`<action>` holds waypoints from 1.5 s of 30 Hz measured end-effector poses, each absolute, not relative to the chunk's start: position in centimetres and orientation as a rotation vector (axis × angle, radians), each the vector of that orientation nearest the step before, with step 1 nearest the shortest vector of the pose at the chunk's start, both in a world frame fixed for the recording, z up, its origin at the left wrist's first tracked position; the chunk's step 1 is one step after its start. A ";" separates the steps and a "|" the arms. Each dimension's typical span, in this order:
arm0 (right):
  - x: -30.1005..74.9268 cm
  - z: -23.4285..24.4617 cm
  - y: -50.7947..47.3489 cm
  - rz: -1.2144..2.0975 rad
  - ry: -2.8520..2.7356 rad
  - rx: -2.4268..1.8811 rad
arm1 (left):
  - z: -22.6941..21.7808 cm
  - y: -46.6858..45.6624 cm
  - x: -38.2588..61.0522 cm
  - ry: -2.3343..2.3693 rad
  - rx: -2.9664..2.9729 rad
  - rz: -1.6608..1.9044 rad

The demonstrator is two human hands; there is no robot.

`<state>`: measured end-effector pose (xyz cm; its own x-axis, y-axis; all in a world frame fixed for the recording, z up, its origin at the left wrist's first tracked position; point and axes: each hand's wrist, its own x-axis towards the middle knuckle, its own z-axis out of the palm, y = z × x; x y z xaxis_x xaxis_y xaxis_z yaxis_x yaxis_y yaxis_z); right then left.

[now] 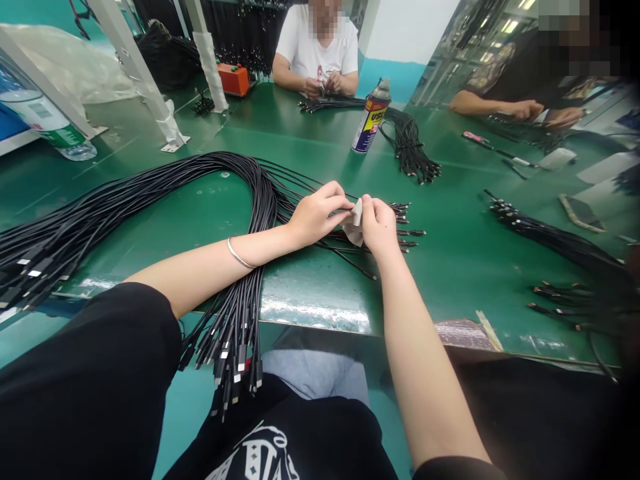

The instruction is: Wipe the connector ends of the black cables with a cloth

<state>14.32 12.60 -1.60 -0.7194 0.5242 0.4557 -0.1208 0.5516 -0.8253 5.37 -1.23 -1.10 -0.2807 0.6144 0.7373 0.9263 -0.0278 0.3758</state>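
I am pinching a small pale cloth (354, 230) between the fingers of my two hands, just above the green surface (465, 287). My right hand (381, 223) is gripping its right side between thumb and bent fingers, and my left hand (317, 215) is pinching at its left edge, the other fingers curling loosely. Right behind and below the cloth, thin cable ends (413, 233) are pointing to the right; I cannot tell whether the cloth is touching them. A thick bundle of black cables (263, 200) is curving in from the left and bending towards me, its metal-tipped plugs (235, 367) hanging over the near edge. My left forearm, wearing a silvery bangle (240, 253), is crossing over that bend.

Farther off, a spray can (371, 120) is standing beside another cable bundle (413, 147), and more cables (555, 233) are lying to the right. A clear bottle (50, 123) is standing at the far left. Across from me, a person in a white shirt (316, 47) is holding something small, and a dark-clothed co-worker's hands (530, 110) are working at the right.
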 end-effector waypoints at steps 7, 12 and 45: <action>14.1 -1.7 12.1 1.507 -2.000 -0.305 | -1.1 -1.2 5.0 -1.940 -1.591 -1.165; 14.2 -1.4 12.3 1.327 -2.037 -0.341 | -1.1 -1.2 5.0 -1.895 -1.709 -1.110; 14.4 -1.7 13.0 1.410 -2.104 -0.328 | -1.0 -1.1 5.2 -2.072 -1.512 -1.065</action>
<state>14.41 13.04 -1.68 -0.8019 0.5000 0.3271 -0.1124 0.4115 -0.9045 5.20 -1.07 -1.02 -0.3613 0.6491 0.6694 0.9221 0.1423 0.3598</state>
